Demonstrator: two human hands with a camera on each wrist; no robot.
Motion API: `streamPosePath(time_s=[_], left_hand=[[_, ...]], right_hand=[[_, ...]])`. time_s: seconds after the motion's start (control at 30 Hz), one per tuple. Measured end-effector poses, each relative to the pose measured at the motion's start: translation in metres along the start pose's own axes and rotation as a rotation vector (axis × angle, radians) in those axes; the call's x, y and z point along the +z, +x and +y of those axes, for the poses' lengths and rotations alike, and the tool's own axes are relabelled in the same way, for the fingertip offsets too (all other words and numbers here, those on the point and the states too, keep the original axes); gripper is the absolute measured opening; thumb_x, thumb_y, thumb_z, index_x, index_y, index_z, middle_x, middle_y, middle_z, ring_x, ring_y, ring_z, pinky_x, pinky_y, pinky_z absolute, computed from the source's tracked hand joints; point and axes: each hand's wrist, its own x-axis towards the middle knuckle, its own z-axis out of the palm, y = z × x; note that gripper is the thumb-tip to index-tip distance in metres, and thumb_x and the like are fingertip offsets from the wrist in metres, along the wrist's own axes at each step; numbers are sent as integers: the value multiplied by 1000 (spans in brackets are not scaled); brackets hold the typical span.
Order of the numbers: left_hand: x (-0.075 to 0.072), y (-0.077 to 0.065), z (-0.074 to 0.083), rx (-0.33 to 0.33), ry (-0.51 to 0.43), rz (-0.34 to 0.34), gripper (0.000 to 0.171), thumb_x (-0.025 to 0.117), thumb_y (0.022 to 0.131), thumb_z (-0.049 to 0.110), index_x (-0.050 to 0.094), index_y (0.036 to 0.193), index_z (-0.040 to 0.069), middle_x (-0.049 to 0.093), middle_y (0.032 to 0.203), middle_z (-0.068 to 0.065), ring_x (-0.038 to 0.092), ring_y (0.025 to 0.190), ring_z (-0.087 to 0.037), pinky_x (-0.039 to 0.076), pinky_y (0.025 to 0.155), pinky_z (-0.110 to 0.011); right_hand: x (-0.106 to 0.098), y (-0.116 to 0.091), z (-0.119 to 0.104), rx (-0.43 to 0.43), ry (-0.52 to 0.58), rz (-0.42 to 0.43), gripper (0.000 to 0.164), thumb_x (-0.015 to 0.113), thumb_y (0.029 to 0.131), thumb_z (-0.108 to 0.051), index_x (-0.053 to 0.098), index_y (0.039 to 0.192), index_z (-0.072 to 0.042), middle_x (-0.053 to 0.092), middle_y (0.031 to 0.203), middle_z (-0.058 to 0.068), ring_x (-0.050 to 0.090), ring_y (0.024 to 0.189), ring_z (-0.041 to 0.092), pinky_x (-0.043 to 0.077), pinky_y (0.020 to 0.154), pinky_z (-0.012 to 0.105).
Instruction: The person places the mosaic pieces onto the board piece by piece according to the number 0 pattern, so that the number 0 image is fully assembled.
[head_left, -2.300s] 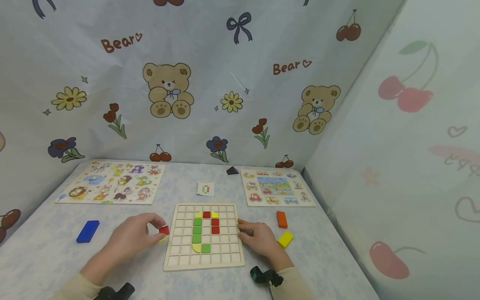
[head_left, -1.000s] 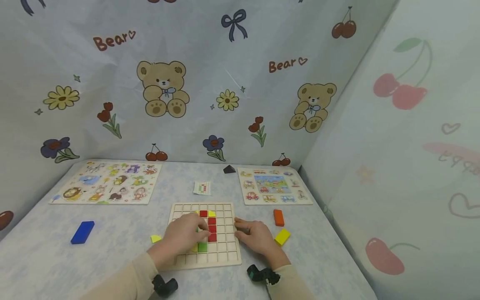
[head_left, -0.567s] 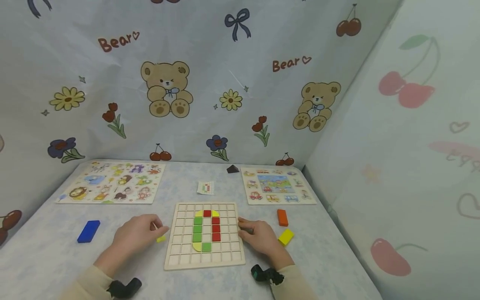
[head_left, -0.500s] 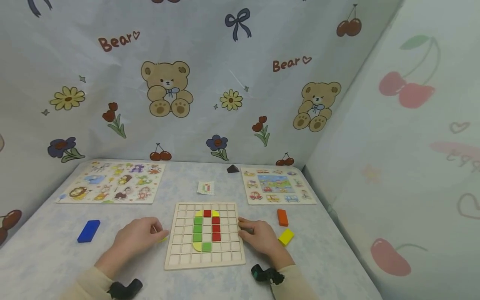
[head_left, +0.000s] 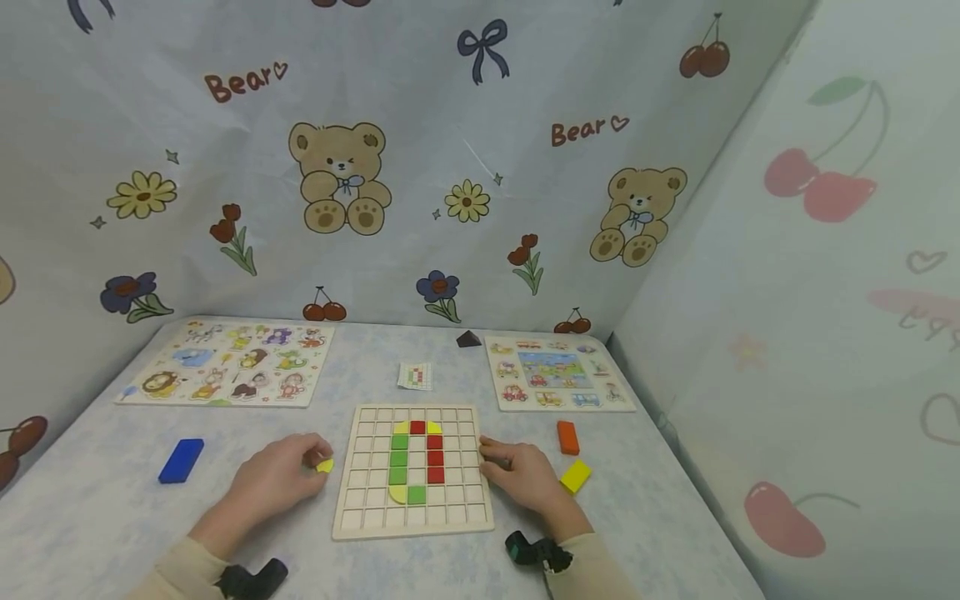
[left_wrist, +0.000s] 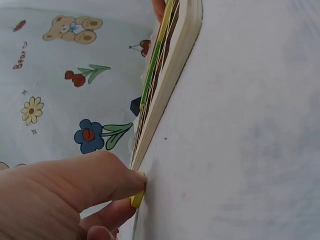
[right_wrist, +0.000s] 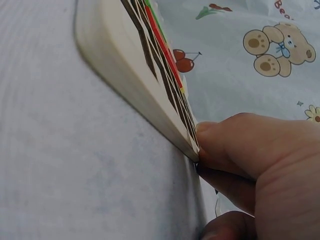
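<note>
Left of the wooden grid board (head_left: 362,518), my left hand (head_left: 273,479) pinches a small yellow round-edged tile (head_left: 325,466) between thumb and finger. In the left wrist view, the yellow tile (left_wrist: 136,199) stands on edge close over the table. My right hand (head_left: 525,475) holds the board's right edge; the right wrist view has the thumb (right_wrist: 207,134) at the rim, fingers curled beside it. Red square tiles (head_left: 436,458), green square tiles (head_left: 398,459) and yellow rounded tiles (head_left: 397,494) form a ring in the grid.
A blue block (head_left: 182,461) lies at left; an orange block (head_left: 567,437) and a yellow block (head_left: 576,477) lie beyond my right hand. Behind the board are a small pattern card (head_left: 416,377), a dark pyramid (head_left: 468,339), an animal puzzle (head_left: 228,362) and a vehicle puzzle (head_left: 558,373).
My left hand set a red square tile into the board's right column, drew back left and took hold of the yellow tile lying there. My right hand stayed at the board's edge.
</note>
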Motion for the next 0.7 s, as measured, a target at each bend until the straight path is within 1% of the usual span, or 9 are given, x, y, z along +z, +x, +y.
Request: streamPosePath(time_s=[0.1,0.23,0.3,0.37,0.47,0.57,0.63,0.7], left_hand=[[-2,-1,2,13,3,3,31,85,80,25,74,108,19,70,98,5,66,91,-15,54,76,-45],[-6,-2,8,32,-7,-3,30,84,80,26,75,109,19,71,99,7,66,91,-14,54,75,-43],[-6,-2,16,51,-23,-17,29,84,81,26,75,108,21,71,99,9,66,90,-12,54,73,-41],[-6,-4,30,88,-40,-36,26,84,81,25,75,105,23,70,98,11,65,89,-11,53,74,-39],[0,-7,58,178,-44,-57,21,84,79,23,74,97,27,68,93,15,62,86,-8,52,73,-37],[10,-11,85,297,-33,-82,18,83,80,23,72,93,29,67,90,18,61,82,-6,50,71,-34],[18,-11,99,382,-15,-101,16,81,81,23,72,92,29,66,89,20,61,81,-3,50,69,-32],[26,-10,110,443,-1,-118,15,80,82,22,71,91,30,65,88,21,60,80,0,49,66,-30]], right_hand=[[1,0,1,6,0,2,38,71,98,-30,71,133,-15,65,141,-7,58,136,25,50,105,51],[2,1,2,5,9,-5,38,70,98,-32,71,133,-15,64,141,-8,58,136,24,49,106,51],[3,1,2,2,11,-5,38,71,98,-32,71,132,-15,64,141,-8,57,136,25,48,107,52],[3,1,3,1,8,-2,38,71,98,-32,71,132,-16,64,141,-9,57,136,24,48,107,52],[3,0,3,0,4,6,38,71,98,-32,71,132,-16,65,140,-9,58,136,25,48,107,52],[2,0,3,-5,4,8,38,71,98,-31,71,132,-15,65,140,-9,58,136,25,48,106,51],[2,0,4,-10,1,8,38,70,98,-32,71,132,-16,64,140,-9,58,135,24,49,106,51],[2,1,5,-13,4,2,38,70,98,-32,71,133,-16,64,141,-9,58,135,24,49,106,50]])
